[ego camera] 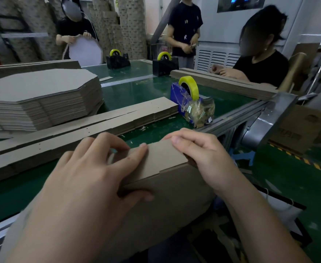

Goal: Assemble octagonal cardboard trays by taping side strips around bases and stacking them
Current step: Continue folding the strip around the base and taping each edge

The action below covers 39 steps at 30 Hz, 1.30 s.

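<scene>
A brown cardboard tray (167,202) is held on edge at the near side of the green table, its base facing me. A side strip (163,158) lies folded over its top edge. My left hand (91,179) grips the strip and base, thumb on the base and fingers over the strip. My right hand (203,154) pinches the strip's right end at the corner. A stack of octagonal bases (40,97) sits at the left. Flat side strips (91,122) lie in long piles across the middle.
A blue tape dispenser (190,103) with a yellow roll stands right of the strips, and two black dispensers (165,65) stand farther back. Three people work around the table (140,92). A metal frame (254,114) borders the table's right edge.
</scene>
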Available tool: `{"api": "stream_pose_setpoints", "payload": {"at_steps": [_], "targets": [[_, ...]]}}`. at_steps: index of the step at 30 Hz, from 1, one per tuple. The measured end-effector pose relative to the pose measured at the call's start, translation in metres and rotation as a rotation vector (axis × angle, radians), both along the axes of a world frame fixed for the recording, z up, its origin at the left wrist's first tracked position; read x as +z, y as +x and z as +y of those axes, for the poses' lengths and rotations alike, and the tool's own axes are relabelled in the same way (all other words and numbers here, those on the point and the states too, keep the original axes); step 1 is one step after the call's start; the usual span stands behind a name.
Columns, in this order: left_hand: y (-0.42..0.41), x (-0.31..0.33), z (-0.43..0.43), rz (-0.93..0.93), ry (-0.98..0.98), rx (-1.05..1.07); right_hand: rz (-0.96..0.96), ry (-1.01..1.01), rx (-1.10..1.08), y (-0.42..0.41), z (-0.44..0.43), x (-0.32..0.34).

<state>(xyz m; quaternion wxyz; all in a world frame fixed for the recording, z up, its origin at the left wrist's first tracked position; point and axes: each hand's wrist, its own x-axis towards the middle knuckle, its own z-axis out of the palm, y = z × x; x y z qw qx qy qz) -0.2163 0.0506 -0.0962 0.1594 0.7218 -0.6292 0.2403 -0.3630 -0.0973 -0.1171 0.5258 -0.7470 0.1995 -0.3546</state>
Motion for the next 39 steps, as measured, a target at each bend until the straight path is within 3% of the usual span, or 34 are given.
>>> {"api": "stream_pose_setpoints", "payload": {"at_steps": [5, 10, 13, 16, 18, 20, 23, 25, 35, 39], "targets": [[-0.001, 0.006, -0.010, -0.061, 0.108, -0.073, -0.073, 0.304, 0.056, -0.001, -0.002, 0.004], [-0.003, 0.006, -0.022, -0.045, 0.118, -0.103, -0.069, 0.369, 0.072, 0.001, -0.011, 0.004], [0.001, 0.001, -0.024, -0.039, 0.108, -0.095, -0.004, 0.283, 0.095, 0.004, -0.018, 0.006], [0.002, 0.000, -0.026, -0.050, 0.097, -0.080, 0.069, 0.046, -0.120, 0.008, -0.056, 0.014], [0.003, 0.000, -0.025, -0.053, 0.094, -0.075, 0.051, 0.004, -0.412, 0.013, -0.103, 0.018], [0.004, 0.000, -0.024, -0.054, 0.083, -0.085, 0.168, -0.025, -0.654, 0.017, -0.153, 0.019], [0.003, 0.000, -0.024, -0.044, 0.084, -0.092, 0.476, -0.007, -0.689, 0.018, -0.209, 0.012], [0.003, 0.000, -0.025, -0.036, 0.092, -0.081, 0.531, 0.068, -0.645, 0.020, -0.222, 0.009], [0.003, 0.002, -0.027, -0.038, 0.105, -0.060, 0.162, 0.507, -0.588, 0.022, -0.240, 0.016], [0.004, 0.000, -0.028, -0.026, 0.101, -0.068, 0.002, 0.530, -0.611, 0.023, -0.233, 0.013]]}}
